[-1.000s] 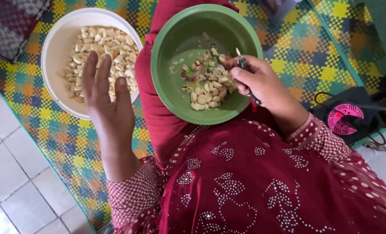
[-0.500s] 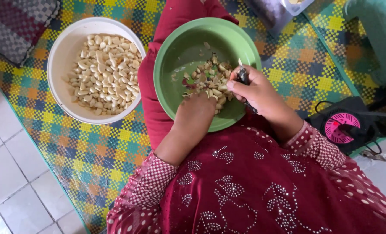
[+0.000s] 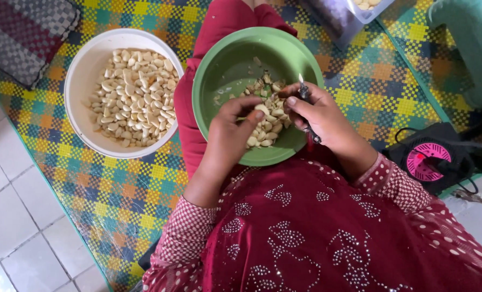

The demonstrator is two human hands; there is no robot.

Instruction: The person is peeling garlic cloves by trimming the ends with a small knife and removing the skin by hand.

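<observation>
1. Head view, the hands: the left hand [image 3: 227, 127] reaches into the green bowl [image 3: 208, 81], which rests on the person's lap. Thumb and fingertips are pinched round one pale clove [image 3: 261, 109], and the other fingers are curled in.
2. Head view, the right hand [image 3: 319, 116] is closed round a small knife [image 3: 304, 93]. The thin blade points to the far side, and its forefinger stretches towards the held clove. Whether the blade touches the clove is hard to tell, as the fingers crowd it.
3. The clove sits over the middle of the green bowl, between the two hands and just above the heap of cloves and skins [image 3: 265, 135].
4. Judged from this, the step in hand is peeling or trimming one clove over the bowl. That calls for a steady pinch from the left hand, with the blade kept clear of the fingertips.
5. Left of the lap, a white bowl [image 3: 76, 81] on the chequered mat [image 3: 116, 184] holds bare pale cloves [image 3: 133, 105].
6. At the right, near the knee, lies a black device with a pink disc [image 3: 427, 162].
</observation>
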